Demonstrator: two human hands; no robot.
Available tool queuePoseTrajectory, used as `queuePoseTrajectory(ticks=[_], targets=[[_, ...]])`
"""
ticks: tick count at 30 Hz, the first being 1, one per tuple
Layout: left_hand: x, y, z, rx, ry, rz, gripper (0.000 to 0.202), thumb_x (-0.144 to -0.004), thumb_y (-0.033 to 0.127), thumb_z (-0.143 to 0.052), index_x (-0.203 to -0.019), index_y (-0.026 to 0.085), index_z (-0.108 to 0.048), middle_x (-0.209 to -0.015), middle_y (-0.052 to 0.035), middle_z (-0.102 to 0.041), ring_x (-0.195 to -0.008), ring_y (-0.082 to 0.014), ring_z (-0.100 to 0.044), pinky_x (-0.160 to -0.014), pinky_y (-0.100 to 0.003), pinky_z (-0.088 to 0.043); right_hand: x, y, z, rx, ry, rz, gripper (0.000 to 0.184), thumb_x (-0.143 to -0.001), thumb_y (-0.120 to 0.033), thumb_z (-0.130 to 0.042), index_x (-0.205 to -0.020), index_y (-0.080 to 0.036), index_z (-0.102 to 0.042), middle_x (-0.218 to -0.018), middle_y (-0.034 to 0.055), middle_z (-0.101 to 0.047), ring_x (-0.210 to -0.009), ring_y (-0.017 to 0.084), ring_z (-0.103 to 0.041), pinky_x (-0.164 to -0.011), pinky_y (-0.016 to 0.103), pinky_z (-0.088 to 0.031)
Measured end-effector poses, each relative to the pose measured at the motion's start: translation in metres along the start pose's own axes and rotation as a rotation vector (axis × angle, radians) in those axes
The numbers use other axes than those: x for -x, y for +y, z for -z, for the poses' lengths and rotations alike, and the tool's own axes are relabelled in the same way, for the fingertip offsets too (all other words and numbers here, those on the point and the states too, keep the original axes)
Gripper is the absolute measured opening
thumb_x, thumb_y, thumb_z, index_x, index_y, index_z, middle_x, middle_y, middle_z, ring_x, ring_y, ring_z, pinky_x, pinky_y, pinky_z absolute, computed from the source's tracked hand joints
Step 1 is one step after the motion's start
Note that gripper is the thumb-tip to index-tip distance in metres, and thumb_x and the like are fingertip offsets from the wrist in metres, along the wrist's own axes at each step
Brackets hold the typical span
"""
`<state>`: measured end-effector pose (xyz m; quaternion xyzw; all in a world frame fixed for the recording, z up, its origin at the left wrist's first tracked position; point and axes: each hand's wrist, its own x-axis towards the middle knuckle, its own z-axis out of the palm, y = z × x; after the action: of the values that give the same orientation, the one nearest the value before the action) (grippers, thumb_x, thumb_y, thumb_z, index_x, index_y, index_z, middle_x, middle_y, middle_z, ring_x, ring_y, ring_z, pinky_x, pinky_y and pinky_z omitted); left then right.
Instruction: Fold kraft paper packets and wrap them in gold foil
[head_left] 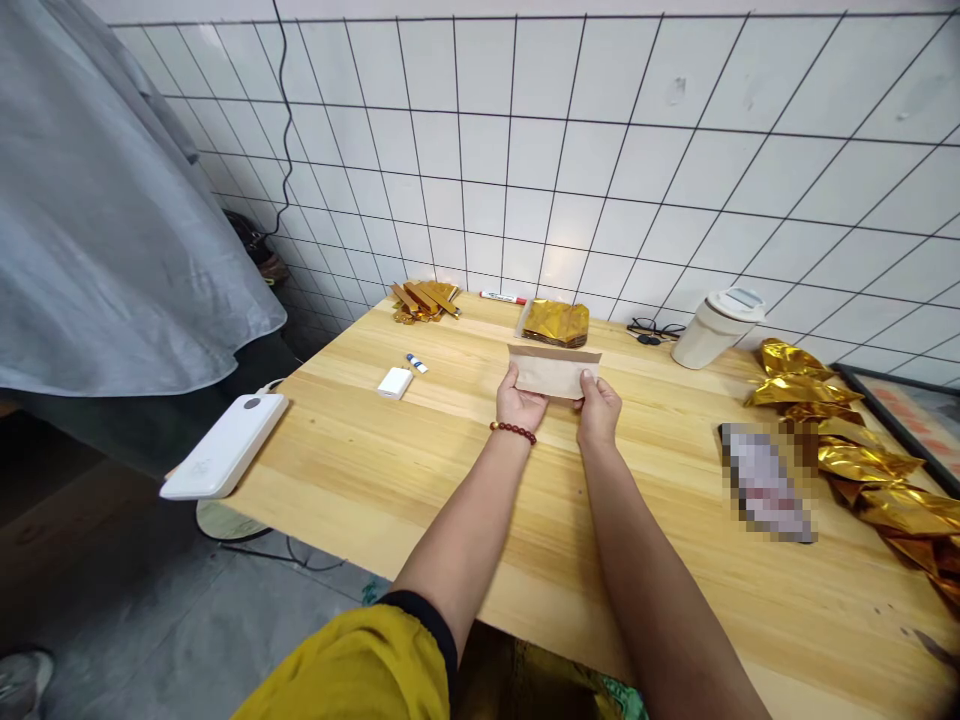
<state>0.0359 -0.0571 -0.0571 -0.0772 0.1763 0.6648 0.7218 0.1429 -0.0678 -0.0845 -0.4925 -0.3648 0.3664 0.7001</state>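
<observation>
Both my hands hold a flat kraft-paper pouch [553,370] just above the wooden table [390,470], near its far side. My left hand [519,405], with a dark red bead bracelet on its wrist, pinches the pouch's lower left corner. My right hand [598,410] pinches the lower right corner. The pouch's upper edge is folded over. Directly behind it lies a clear bag of gold foil packets [556,322].
A heap of gold foil pouches [862,450] covers the table's right side, beside a blurred flat item [766,482]. A white lidded cup [716,327], glasses [654,329], a red pen [502,297], brown-gold strips [424,300], a small white box [394,382] and a white power bank [225,445] also lie about.
</observation>
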Motion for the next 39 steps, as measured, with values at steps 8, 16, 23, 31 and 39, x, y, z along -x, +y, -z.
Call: queuePoseTrajectory(ticks=[8,16,23,31,39], targets=[[0.006,-0.001,-0.001,0.006,-0.059,-0.040,0.028,-0.091,0.026,-0.055,-0.114,0.015,-0.066,-0.105,-0.0096,-0.073,-0.093,-0.0194,-0.069,-0.093,-0.037,-0.053,0.005,0.003,-0.001,0.311,-0.284,0.046,0.039,-0.071,-0.055,-0.069,-0.059,-0.018,-0.061,-0.048,-0.0063,-0.046,-0.049,0.010,-0.039,-0.050,0.023,-0.030],[0.005,-0.009,0.000,-0.060,-0.007,0.056,0.031,-0.087,0.013,-0.053,-0.116,0.013,-0.064,-0.102,-0.0100,-0.073,-0.085,-0.0188,-0.070,-0.089,-0.036,-0.054,0.000,0.007,-0.003,0.066,-0.196,-0.001,0.035,-0.068,-0.052,-0.072,-0.078,-0.018,-0.069,-0.064,-0.0027,-0.063,-0.060,0.013,-0.053,-0.059,0.026,-0.044],[0.002,-0.001,-0.001,-0.029,-0.007,0.043,0.031,-0.092,0.024,-0.050,-0.118,0.013,-0.064,-0.104,-0.0101,-0.074,-0.090,-0.0207,-0.070,-0.094,-0.040,-0.053,-0.003,0.006,-0.002,-0.123,-0.016,-0.023,0.032,-0.064,-0.047,-0.076,-0.066,-0.017,-0.063,-0.063,-0.0036,-0.062,-0.058,0.011,-0.052,-0.060,0.024,-0.044],[-0.005,0.009,0.004,-0.009,0.000,-0.023,0.024,-0.091,0.030,-0.053,-0.102,0.018,-0.070,-0.099,-0.0071,-0.073,-0.093,-0.0188,-0.068,-0.093,-0.036,-0.051,-0.007,0.006,-0.001,-0.174,0.095,-0.030,0.032,-0.061,-0.047,-0.074,-0.069,-0.017,-0.063,-0.065,-0.0030,-0.063,-0.057,0.011,-0.052,-0.055,0.024,-0.044],[-0.003,0.007,0.008,-0.040,-0.006,-0.035,0.024,-0.088,0.042,-0.057,-0.081,0.021,-0.066,-0.095,-0.0060,-0.070,-0.090,-0.0186,-0.065,-0.086,-0.037,-0.051,-0.007,0.003,0.000,-0.119,0.131,-0.014,0.035,-0.065,-0.051,-0.070,-0.066,-0.018,-0.057,-0.058,-0.0054,-0.055,-0.049,0.008,-0.041,-0.044,0.020,-0.031]])
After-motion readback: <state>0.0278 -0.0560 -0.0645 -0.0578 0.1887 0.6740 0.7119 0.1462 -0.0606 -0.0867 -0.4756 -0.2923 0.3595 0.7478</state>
